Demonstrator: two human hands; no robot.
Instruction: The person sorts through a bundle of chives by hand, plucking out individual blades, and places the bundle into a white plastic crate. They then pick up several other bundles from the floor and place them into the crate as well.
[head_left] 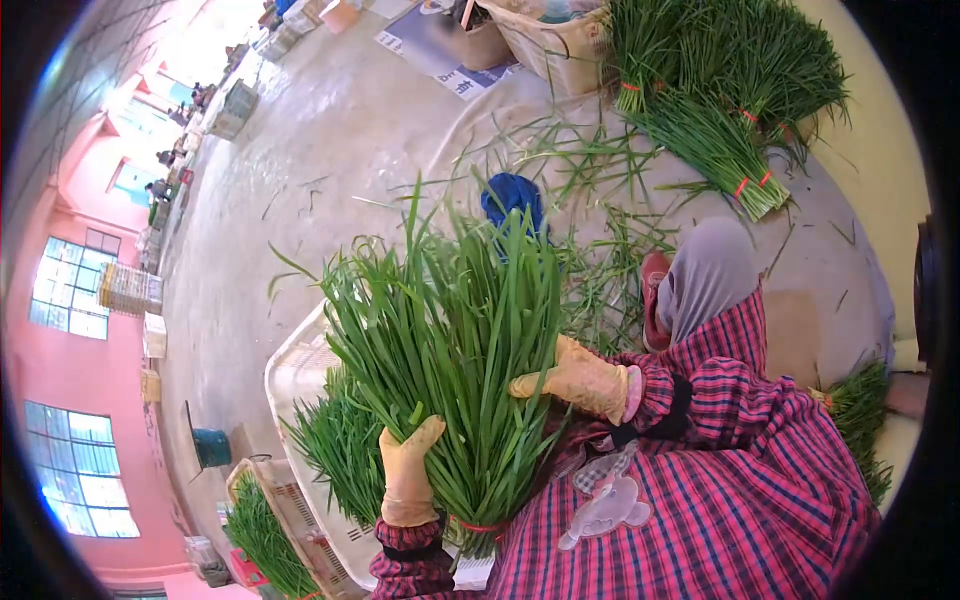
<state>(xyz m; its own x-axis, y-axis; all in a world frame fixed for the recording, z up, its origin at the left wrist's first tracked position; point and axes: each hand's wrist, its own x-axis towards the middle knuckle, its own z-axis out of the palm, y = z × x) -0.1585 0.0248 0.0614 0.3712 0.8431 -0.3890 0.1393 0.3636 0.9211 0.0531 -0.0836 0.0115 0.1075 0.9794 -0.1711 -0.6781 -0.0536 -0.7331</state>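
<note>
A large bunch of green Chinese chives (465,330) stands fanned out in front of my apron, leaf tips away from me. A red band (480,526) ties it near its base. My left hand (410,470), in a yellowish glove, is closed on the bunch's left side, with a short leaf piece (416,412) at its fingertips. My right hand (578,382), gloved alike, grips the right side, thumb across the leaves; its other fingers are hidden. Behind the bunch, a white plastic crate (290,365) holds more chives (340,455).
Tied chive bunches (735,80) are piled at the upper right. Loose leaves (610,250) and a blue cloth (513,200) lie on the floor. Another crate (290,510) with chives stands at lower left. A white basket (560,45) stands at the top. My shoe (655,300) is at right.
</note>
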